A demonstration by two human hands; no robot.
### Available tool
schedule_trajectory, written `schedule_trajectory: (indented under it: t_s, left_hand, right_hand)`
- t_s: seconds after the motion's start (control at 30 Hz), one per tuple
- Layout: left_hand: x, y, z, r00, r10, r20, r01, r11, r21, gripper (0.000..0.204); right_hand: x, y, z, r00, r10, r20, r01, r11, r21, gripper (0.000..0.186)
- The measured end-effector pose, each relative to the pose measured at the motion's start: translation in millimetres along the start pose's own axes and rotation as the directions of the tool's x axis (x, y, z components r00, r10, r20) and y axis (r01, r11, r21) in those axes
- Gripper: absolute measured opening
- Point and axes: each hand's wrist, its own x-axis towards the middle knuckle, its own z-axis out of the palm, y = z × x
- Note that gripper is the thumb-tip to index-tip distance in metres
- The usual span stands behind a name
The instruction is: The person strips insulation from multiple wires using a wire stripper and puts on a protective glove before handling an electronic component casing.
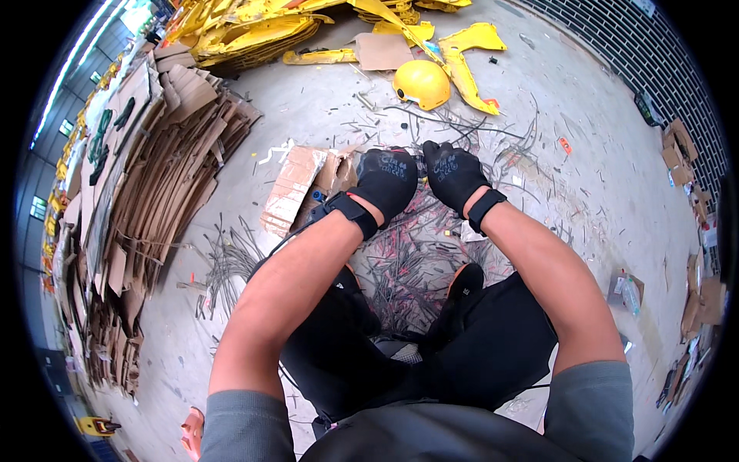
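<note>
My left hand (386,182), in a black work glove, is closed just above the floor in front of me. Close beside it my right hand (454,175), gloved the same way, has its fingers curled in too. Between the two hands a small dark piece shows, too little of it to name. Beneath them, and back between my shoes, lies a litter of cut wire scraps (400,266), grey, black and reddish. A torn cardboard box (294,189) with shiny tape rests by my left hand.
A tall stack of flattened cardboard (165,181) leans at left. Ahead lie a yellow helmet (422,83) and a pile of yellow panels (254,42). A bundle of grey wires (227,266) is left of my legs. At far right stand cardboard boxes (679,154) and a plastic bottle (630,294).
</note>
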Motion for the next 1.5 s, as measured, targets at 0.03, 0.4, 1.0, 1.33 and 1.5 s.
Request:
schedule_trajectory:
  t_s: [0.03,0.4,1.0,1.33,1.5]
  left_hand:
    - [-2.4,0.4,-1.9,1.0,0.008,0.023,-0.009,1.0,0.019,0.009]
    - [-15.6,-3.9,-41.8,0.951,0.301,-0.076,-0.301,0.954,0.004,0.022]
    - [-27.9,-33.4,-92.5,0.944,-0.041,0.327,0.327,-0.018,-0.945,0.037]
    - [-20.9,-29.0,-100.7,0.946,-0.021,0.323,0.321,-0.06,-0.945,0.048]
    - [-22.2,-33.2,-93.4,0.951,-0.035,0.307,0.306,-0.044,-0.951,0.048]
  right_hand:
    - [1.2,-1.0,3.0,1.0,-0.001,-0.004,0.001,1.0,-0.011,0.015]
    - [-22.6,112.6,30.1,0.923,0.324,0.21,-0.28,0.936,-0.212,0.025]
    - [-2.1,86.8,-15.1,0.976,0.208,0.063,-0.217,0.931,0.292,0.037]
    - [-9.1,112.9,1.2,0.992,0.126,-0.017,-0.098,0.844,0.528,0.032]
    - [-8.9,112.3,-3.4,0.997,0.054,0.06,-0.078,0.823,0.563,0.027]
